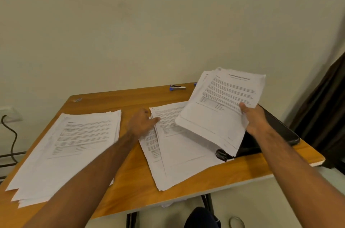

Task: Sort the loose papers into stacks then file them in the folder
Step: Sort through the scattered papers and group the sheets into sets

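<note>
Wooden bench [130, 181] against a plain wall. Right hand [255, 121] gripped a thin sheaf [220, 108], raised over the black folder [276, 127]; left hand [141, 121], grip loose, pressed the middle stack [179, 153]. Another stack [71, 149] lay left. Light, floppy, slippery sheets; best pinched at an edge, supported underneath.
</note>
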### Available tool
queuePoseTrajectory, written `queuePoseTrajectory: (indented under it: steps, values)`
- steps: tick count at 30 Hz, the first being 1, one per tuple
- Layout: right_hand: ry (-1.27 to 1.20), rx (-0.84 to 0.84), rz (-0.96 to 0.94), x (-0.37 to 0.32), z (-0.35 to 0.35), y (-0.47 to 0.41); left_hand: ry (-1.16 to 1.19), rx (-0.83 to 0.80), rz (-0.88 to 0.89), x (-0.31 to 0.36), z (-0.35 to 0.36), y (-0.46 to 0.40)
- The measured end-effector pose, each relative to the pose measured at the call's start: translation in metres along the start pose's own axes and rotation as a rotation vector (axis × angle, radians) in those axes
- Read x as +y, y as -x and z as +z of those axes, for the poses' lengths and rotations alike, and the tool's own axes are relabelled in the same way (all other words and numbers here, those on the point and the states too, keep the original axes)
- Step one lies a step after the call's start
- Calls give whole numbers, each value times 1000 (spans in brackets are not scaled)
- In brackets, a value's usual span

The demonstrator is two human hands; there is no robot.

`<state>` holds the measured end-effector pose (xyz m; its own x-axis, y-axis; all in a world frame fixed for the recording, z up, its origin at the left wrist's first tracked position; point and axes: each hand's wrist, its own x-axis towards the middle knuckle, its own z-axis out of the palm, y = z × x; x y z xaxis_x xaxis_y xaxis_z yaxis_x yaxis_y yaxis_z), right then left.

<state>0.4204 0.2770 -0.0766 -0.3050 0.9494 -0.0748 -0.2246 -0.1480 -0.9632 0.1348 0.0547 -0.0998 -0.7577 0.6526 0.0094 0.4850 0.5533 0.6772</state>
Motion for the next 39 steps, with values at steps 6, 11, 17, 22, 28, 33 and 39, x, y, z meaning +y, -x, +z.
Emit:
queuePoseTrajectory:
  steps: [6,11,17,22,28,33,39]
  values:
    - [-22,-37,43,14,5,-7,177,76,-44,-2,20,-18]
    - [-26,-55,39,17,2,-10,11,268,19,-1,24,-13]
    - [-40,-137,51,14,5,-5,8,534,188,15,2,-9]
    - [-103,-318,70,3,24,8,610,352,311,37,-42,-1]
    - [-157,-461,59,-21,55,27,860,260,348,48,-88,16]
    - [-146,-487,-2,-40,85,43,897,272,386,50,-115,34]
    - [-93,-481,-12,-46,111,62,910,253,376,50,-121,43]
